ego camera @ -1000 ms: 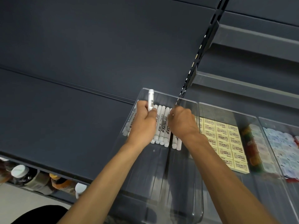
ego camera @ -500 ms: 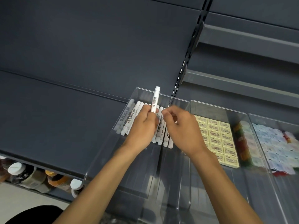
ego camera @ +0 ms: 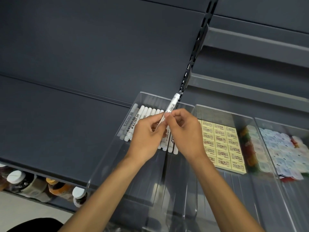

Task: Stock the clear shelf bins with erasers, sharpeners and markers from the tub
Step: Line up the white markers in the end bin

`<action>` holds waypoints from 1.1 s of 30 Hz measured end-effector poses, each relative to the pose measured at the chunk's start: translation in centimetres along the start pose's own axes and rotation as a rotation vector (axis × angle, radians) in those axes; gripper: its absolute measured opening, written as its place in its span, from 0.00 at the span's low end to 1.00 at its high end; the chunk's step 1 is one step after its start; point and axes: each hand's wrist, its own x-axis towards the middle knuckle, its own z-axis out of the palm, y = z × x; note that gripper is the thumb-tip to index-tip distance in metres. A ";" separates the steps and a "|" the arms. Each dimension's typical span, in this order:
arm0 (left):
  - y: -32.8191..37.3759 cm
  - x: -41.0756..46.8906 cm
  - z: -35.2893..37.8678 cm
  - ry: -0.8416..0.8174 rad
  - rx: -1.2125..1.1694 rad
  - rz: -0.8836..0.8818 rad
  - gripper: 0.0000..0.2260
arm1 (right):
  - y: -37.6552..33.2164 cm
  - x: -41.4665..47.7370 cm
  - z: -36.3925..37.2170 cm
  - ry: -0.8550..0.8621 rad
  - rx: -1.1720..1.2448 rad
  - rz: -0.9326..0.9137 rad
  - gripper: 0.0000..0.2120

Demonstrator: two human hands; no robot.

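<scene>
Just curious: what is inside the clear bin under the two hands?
White markers lie side by side in the clear bin. The left hand and right hand, pinching a raised marker, cover part of the row.

L hand (ego camera: 147,138), R hand (ego camera: 184,133) pinch marker (ego camera: 173,103) over bin (ego camera: 133,178).

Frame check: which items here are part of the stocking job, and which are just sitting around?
Part of the job:
- raised marker, pinched by the left hand and the right hand
- row of markers in the clear marker bin
- yellow erasers
- small white items, possibly sharpeners

Just lying about:
- bottles at lower left
- dark shelf panels
</scene>
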 end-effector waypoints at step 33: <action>-0.5 0.3 -0.6 -0.052 0.244 0.044 0.16 | -0.1 2.9 -2.4 -0.023 -0.414 -0.379 0.11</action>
